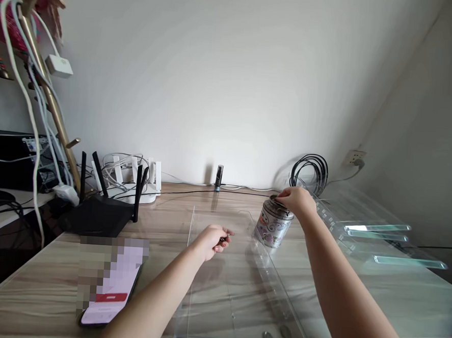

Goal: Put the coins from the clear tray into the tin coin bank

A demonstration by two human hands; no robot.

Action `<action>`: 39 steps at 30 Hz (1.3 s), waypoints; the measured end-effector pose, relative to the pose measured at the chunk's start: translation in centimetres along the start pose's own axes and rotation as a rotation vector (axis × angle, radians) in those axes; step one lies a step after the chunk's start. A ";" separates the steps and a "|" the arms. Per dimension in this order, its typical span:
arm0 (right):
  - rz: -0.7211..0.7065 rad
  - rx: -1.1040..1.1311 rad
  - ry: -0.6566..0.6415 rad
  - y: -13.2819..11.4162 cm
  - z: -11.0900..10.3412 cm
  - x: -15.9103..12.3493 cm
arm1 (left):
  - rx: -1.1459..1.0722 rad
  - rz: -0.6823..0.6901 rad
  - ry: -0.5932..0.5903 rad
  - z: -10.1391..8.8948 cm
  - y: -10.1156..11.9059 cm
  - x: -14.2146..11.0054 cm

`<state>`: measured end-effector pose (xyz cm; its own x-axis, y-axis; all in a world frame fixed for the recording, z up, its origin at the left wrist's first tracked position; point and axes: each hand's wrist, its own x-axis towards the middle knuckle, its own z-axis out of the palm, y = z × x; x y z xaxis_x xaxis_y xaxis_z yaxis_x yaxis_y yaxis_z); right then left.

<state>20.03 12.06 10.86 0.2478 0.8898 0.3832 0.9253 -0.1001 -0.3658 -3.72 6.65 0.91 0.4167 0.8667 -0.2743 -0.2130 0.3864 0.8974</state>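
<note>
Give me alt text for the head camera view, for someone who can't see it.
A person's right hand rests on top of a patterned metal tin on a wooden table, while the left hand pinches a small dark object above a clear acrylic tray. A phone and black router sit left.

A person's right hand (pixel 296 200) pinched the top of a patterned metal tin (pixel 273 224) tilted on a clear acrylic tray (pixel 218 296); the left hand (pixel 213 240) gripped a small dark object over the tray; a phone (pixel 112 284) lay nearby on the wooden desk (pixel 394 296).
</note>
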 end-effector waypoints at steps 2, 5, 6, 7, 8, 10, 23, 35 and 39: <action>0.008 0.030 -0.036 1.0 0.3 0.5 | 0.032 0.069 0.032 0.0 0.0 0.0; -0.030 0.086 0.007 1.8 1.1 0.2 | 0.056 0.131 0.036 0.0 0.1 -0.1; -0.038 0.098 0.022 1.9 1.3 0.0 | 0.061 0.138 0.033 0.0 0.1 -0.1; -0.049 0.108 0.050 1.9 1.4 -0.3 | 0.065 0.143 0.033 0.1 0.1 -0.1; -0.065 0.123 0.105 1.8 1.4 -0.6 | 0.067 0.149 0.034 0.1 0.1 -0.1; -0.110 0.192 0.290 1.1 1.3 -1.7 | 0.062 0.167 0.031 0.1 0.0 0.0; -0.675 0.516 -0.301 -6.8 6.4 -10.1 | -0.071 0.189 0.088 0.0 -0.1 0.5; -0.098 0.248 0.089 2.8 0.5 -1.1 | -0.180 -0.029 0.063 0.1 0.2 -0.1; -0.145 0.298 0.304 1.4 0.8 -2.7 | -0.072 0.046 0.072 0.4 0.2 -0.3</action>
<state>20.46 9.90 8.59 0.2360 0.7096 0.6639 0.8447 0.1880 -0.5012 -3.50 6.33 1.32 0.3411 0.9034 -0.2599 -0.2946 0.3653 0.8830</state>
